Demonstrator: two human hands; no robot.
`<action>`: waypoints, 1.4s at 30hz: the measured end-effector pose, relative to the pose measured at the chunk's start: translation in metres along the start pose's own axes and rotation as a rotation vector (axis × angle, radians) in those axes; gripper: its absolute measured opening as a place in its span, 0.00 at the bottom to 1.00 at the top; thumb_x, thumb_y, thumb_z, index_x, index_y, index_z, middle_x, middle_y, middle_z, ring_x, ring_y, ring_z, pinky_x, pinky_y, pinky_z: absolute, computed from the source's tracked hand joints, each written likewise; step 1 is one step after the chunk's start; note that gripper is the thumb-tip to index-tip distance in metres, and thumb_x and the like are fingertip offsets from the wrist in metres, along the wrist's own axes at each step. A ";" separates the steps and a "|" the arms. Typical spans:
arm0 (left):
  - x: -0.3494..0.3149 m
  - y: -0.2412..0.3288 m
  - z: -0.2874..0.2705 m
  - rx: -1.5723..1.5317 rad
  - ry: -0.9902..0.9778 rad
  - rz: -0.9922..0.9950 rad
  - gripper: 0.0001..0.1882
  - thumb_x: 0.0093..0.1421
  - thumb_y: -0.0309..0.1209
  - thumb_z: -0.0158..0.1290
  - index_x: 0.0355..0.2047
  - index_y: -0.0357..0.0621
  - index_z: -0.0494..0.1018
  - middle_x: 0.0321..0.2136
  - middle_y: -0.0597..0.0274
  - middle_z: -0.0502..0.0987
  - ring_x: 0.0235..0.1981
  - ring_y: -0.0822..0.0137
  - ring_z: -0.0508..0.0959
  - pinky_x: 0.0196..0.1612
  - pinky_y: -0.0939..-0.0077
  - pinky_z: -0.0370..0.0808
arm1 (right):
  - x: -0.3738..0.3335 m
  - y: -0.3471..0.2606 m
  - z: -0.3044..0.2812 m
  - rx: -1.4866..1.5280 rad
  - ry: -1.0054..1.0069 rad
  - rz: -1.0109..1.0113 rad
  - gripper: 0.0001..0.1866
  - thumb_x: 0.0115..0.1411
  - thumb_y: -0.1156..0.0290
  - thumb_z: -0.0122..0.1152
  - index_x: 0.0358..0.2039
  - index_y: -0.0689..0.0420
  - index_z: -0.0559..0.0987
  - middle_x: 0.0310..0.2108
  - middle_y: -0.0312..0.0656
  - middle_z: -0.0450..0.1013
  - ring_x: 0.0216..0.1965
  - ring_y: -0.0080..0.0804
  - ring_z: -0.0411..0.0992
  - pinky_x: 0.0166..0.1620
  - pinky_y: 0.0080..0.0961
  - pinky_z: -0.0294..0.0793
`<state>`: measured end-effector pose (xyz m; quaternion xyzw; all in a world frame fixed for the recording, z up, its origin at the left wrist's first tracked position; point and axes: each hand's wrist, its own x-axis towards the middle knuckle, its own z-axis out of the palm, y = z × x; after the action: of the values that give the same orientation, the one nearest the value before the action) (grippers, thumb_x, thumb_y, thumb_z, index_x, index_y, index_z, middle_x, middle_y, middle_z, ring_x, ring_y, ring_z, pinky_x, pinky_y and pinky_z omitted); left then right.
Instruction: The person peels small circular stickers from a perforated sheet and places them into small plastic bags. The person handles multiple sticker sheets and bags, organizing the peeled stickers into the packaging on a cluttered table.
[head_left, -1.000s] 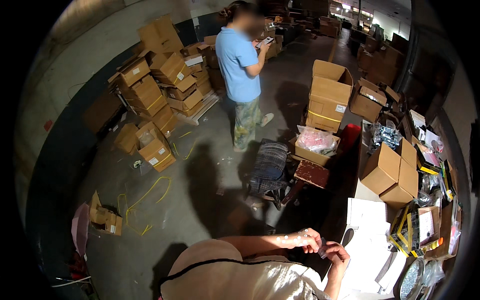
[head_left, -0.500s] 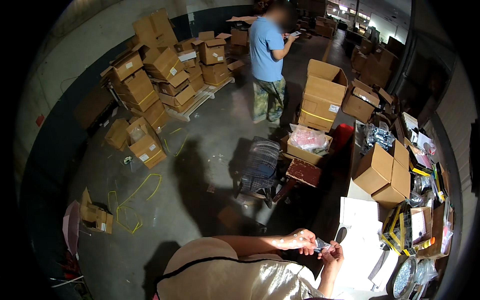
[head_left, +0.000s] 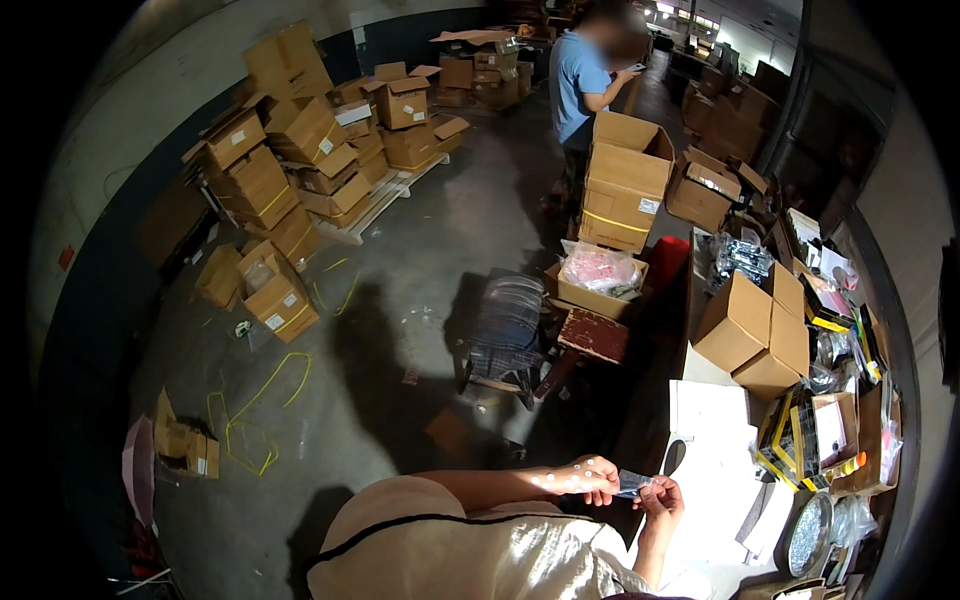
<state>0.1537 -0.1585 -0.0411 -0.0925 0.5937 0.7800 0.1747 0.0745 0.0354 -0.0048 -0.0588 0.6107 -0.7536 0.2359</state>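
A small clear plastic bag [head_left: 632, 484] is stretched between my two hands, beside the brightly lit worktable. My left hand [head_left: 597, 479] pinches its left end, fingers curled. Several small white round dots mark the back of that hand and the wrist. On the other end, my right hand [head_left: 660, 497] is closed with thumb and fingers together. What the bag contains, if anything, is too small to make out. Just to the right lie white sheets [head_left: 712, 425] on the table.
An open cardboard box [head_left: 745, 325] and a round dish of small shiny pieces [head_left: 806, 535] stand on the table. A stool draped in dark cloth [head_left: 505, 325] is ahead. Stacked cartons [head_left: 255, 180] and yellow straps [head_left: 232, 425] lie left. A person in blue [head_left: 580, 85] stands beyond tall cartons.
The bag, crumpled between my fingers before, is now pulled flatter, with my hands slightly farther apart. The person in blue has moved right, partly behind the tall cartons. My view has shifted slightly.
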 end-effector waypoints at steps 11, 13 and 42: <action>0.001 0.004 0.010 0.023 -0.056 -0.053 0.15 0.62 0.42 0.56 0.36 0.40 0.75 0.28 0.59 0.80 0.28 0.70 0.80 0.28 0.79 0.73 | -0.004 -0.001 0.000 0.000 -0.029 0.015 0.10 0.58 0.84 0.62 0.40 0.62 0.76 0.29 0.38 0.77 0.25 0.24 0.74 0.28 0.22 0.76; 0.002 0.004 0.011 0.030 -0.057 -0.066 0.15 0.62 0.41 0.56 0.35 0.40 0.75 0.28 0.59 0.80 0.27 0.71 0.80 0.28 0.79 0.73 | -0.002 0.002 -0.004 0.012 -0.026 0.012 0.10 0.57 0.84 0.62 0.40 0.62 0.76 0.29 0.39 0.77 0.25 0.25 0.74 0.28 0.22 0.76; 0.098 0.023 0.027 0.174 -0.203 -0.144 0.14 0.64 0.40 0.56 0.39 0.41 0.74 0.32 0.61 0.81 0.29 0.74 0.79 0.29 0.81 0.73 | -0.005 -0.022 -0.102 0.091 0.373 -0.075 0.06 0.61 0.77 0.60 0.39 0.63 0.77 0.30 0.42 0.78 0.23 0.24 0.72 0.28 0.19 0.72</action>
<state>0.0563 -0.1216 -0.0474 -0.0399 0.6301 0.7165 0.2966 0.0344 0.1323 -0.0079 0.0700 0.6065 -0.7865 0.0926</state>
